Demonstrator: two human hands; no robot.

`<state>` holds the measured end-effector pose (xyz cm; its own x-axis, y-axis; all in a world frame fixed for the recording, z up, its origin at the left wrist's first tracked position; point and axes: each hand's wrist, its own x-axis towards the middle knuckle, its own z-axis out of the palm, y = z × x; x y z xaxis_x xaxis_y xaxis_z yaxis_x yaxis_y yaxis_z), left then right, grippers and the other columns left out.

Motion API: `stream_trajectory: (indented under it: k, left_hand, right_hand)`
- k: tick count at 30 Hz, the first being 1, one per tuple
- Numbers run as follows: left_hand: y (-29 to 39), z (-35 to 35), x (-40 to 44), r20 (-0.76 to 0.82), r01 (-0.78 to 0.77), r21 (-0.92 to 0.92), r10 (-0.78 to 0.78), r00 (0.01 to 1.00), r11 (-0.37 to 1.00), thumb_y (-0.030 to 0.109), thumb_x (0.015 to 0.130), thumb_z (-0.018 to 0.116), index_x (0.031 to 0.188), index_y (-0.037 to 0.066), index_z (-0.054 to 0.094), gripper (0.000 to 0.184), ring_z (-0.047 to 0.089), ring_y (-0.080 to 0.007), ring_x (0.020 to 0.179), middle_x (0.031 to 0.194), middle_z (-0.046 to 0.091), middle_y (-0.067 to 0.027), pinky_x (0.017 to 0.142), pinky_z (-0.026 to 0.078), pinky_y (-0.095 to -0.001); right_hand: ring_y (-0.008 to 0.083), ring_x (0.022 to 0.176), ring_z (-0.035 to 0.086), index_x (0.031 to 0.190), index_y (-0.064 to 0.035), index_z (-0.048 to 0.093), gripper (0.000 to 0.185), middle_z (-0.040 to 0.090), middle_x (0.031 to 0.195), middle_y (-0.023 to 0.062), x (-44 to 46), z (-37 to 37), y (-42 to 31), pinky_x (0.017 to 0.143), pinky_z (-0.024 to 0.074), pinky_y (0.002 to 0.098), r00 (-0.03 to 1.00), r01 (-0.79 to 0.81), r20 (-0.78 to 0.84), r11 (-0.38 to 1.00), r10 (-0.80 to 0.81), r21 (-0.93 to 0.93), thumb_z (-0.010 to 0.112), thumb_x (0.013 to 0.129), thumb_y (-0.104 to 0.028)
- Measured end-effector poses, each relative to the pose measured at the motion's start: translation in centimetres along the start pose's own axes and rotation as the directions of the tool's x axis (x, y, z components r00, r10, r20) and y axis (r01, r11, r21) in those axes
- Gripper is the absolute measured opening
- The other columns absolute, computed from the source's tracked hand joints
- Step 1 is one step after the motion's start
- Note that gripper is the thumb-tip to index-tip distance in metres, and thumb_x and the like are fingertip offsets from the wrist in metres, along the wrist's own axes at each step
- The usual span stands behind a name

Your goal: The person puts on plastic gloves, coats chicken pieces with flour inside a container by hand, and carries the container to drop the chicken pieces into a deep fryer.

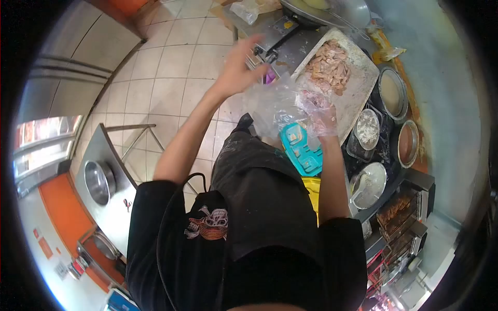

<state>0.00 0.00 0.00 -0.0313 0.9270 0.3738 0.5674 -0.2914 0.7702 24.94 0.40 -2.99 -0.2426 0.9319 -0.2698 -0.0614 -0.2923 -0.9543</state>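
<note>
My left hand [241,70] is raised over the tiled floor, slightly blurred, its fingers spread and nothing in it. A clear plastic bag [272,103] hangs between my two hands. My right hand [322,120], covered by clear plastic, is closed round a pale, floury lump inside the plastic; what the lump is cannot be made out. Beside the right hand lies a large white tray [358,57] with a heap of pale raw meat strips [330,67]. Below the bag sits a turquoise tray [303,150] with compartments.
Several bowls stand right of the tray, among them a flour bowl [371,185] and a red-brown one [408,144]. A wide metal pan [342,10] is at the top. A yellow container [312,192] sits near my right forearm. A steel bowl [99,181] rests on the left table [111,212].
</note>
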Motion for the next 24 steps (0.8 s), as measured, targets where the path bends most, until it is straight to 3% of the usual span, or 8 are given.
stream_trajectory:
  k: [2, 3, 5, 9, 12, 18, 20, 24]
  left_hand:
    - [3.5, 1.4, 2.4, 0.465, -0.141, -0.07, 0.158, 0.871, 0.988, 0.017, 0.072, 0.062, 0.114, 0.0, 0.047, 0.047, 0.054, -0.0196, 0.094, 0.101, 0.056, -0.0135, 0.081, 0.042, -0.0313]
    - [3.0, 4.4, 6.3, 0.378, -0.191, -0.2, 0.256, 0.89, 0.961, 0.017, 0.072, 0.062, 0.114, 0.0, 0.047, 0.047, 0.054, -0.0196, 0.094, 0.101, 0.056, -0.0135, 0.081, 0.042, -0.0313]
    - [2.6, 3.1, 9.2, 0.866, 0.166, -0.105, 0.008, 0.5, 0.981, 0.019, 0.074, 0.061, 0.104, -0.001, 0.055, 0.036, 0.058, -0.0198, 0.071, 0.077, 0.061, -0.0109, 0.067, 0.046, -0.0313]
    - [0.9, 5.2, 11.1, 0.758, -0.202, -0.24, 0.313, 0.572, 0.95, 0.019, 0.077, 0.057, 0.101, 0.002, 0.058, 0.029, 0.058, -0.0199, 0.065, 0.07, 0.061, -0.009, 0.058, 0.047, -0.0282]
    - [0.6, 6.9, 11.5, 0.666, -0.205, -0.391, 0.43, 0.61, 0.897, 0.022, 0.076, 0.06, 0.098, 0.003, 0.06, 0.029, 0.058, -0.0192, 0.07, 0.075, 0.061, -0.0091, 0.065, 0.047, -0.0292]
    - [-0.1, 8.7, 15.5, 0.654, -0.201, -0.452, 0.476, 0.588, 0.869, 0.023, 0.075, 0.062, 0.086, 0.005, 0.063, 0.021, 0.053, -0.0165, 0.06, 0.071, 0.062, -0.0076, 0.057, 0.041, -0.03]
    - [1.2, 8.8, 16.1, 0.675, -0.243, -0.422, 0.481, 0.559, 0.874, 0.023, 0.075, 0.062, 0.084, 0.005, 0.063, 0.02, 0.053, -0.0174, 0.059, 0.069, 0.061, -0.0082, 0.057, 0.041, -0.0301]
    - [3.4, 11.6, 17.7, 0.756, -0.364, -0.301, 0.454, 0.472, 0.881, 0.025, 0.074, 0.063, 0.081, 0.005, 0.063, 0.021, 0.052, -0.0189, 0.057, 0.063, 0.058, -0.0097, 0.056, 0.04, -0.031]
  right_hand:
    - [0.0115, 0.08, 0.056, 0.104, -0.001, 0.054, 0.034, 0.059, 0.091, 0.0065, -1.4, 0.7, -1.3, 0.072, 0.0457, 0.024, 0.99, -0.067, 0.116, 0.989, 0.082, -0.131, 0.064, 0.072, -0.008]
    - [0.0115, 0.08, 0.056, 0.104, -0.001, 0.054, 0.034, 0.059, 0.091, 0.0065, 1.2, -1.8, -4.3, 0.072, 0.0457, 0.024, 0.998, -0.034, 0.046, 0.963, 0.048, -0.269, 0.064, 0.072, -0.008]
    - [0.0105, 0.073, 0.055, 0.103, -0.0004, 0.053, 0.035, 0.059, 0.085, 0.0053, 2.6, -0.7, -3.6, 0.066, 0.0462, 0.0226, 0.986, 0.167, 0.078, 0.928, -0.149, -0.332, 0.064, 0.07, -0.004]
    - [0.0102, 0.068, 0.054, 0.104, -0.0026, 0.054, 0.031, 0.058, 0.083, 0.0046, 4.5, -2.6, -2.9, 0.061, 0.0459, 0.0212, 0.881, 0.455, 0.058, 0.806, -0.47, -0.38, 0.059, 0.074, -0.006]
    - [0.012, 0.068, 0.055, 0.107, -0.0047, 0.053, 0.028, 0.058, 0.085, 0.0046, 4.8, -5.6, -0.7, 0.062, 0.0453, 0.0205, 0.89, 0.292, 0.139, 0.307, -0.435, -0.906, 0.052, 0.079, -0.009]
    - [0.0139, 0.072, 0.056, 0.108, -0.0042, 0.053, 0.028, 0.059, 0.091, 0.0057, 4.4, -5.7, -4.1, 0.069, 0.0445, 0.0231, 0.788, 0.445, 0.208, 0.303, -0.579, -0.842, 0.047, 0.082, -0.011]
    - [0.0123, 0.075, 0.055, 0.106, -0.0026, 0.054, 0.029, 0.06, 0.09, 0.0055, 2.8, -3.6, -6.4, 0.069, 0.0448, 0.0241, 0.946, 0.2, -0.148, 0.88, -0.287, -0.43, 0.052, 0.079, -0.011]
    - [0.0104, 0.075, 0.054, 0.105, -0.0015, 0.054, 0.03, 0.059, 0.09, 0.0044, 2.4, -5.3, -4.6, 0.068, 0.0448, 0.0245, 0.922, 0.262, -0.192, 0.906, -0.337, -0.334, 0.056, 0.077, -0.011]
